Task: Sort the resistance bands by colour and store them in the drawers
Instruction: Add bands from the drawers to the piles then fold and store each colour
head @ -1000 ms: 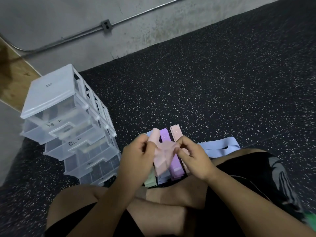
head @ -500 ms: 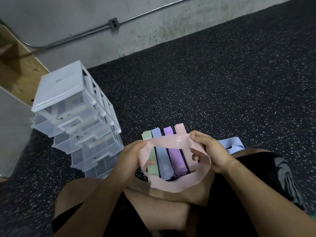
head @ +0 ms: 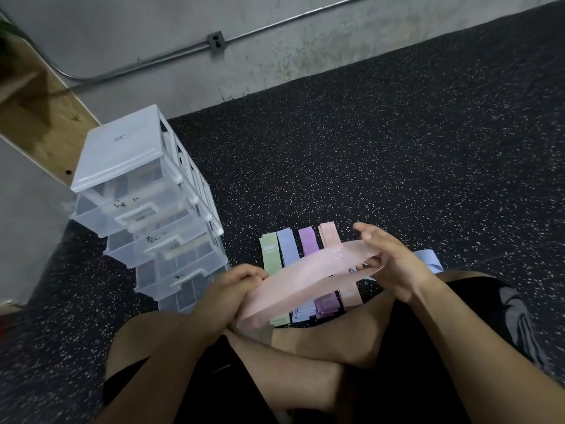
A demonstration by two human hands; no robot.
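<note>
A pink resistance band [head: 305, 275] marked 15 is stretched flat between my two hands above my crossed legs. My left hand [head: 237, 286] grips its left end. My right hand [head: 386, 261] holds its right end, thumb under and fingers over. On the floor beneath lie sorted stacks: green bands [head: 270, 255], blue bands [head: 287, 249], purple bands [head: 308, 244] and pink bands [head: 328, 235]. A loose blue band [head: 429, 261] lies behind my right wrist. The clear plastic drawer unit [head: 146, 203] stands to the left, its upper drawers pulled partly out.
I sit cross-legged on dark speckled rubber flooring [head: 397, 148]. A grey concrete wall [head: 275, 41] with a conduit and outlet box runs behind. A wooden board [head: 39, 117] leans at the far left beside the drawers.
The bunched pink band has been opened into a loop, then pulled out long and flat as my hands moved apart. The view shifted slightly.
</note>
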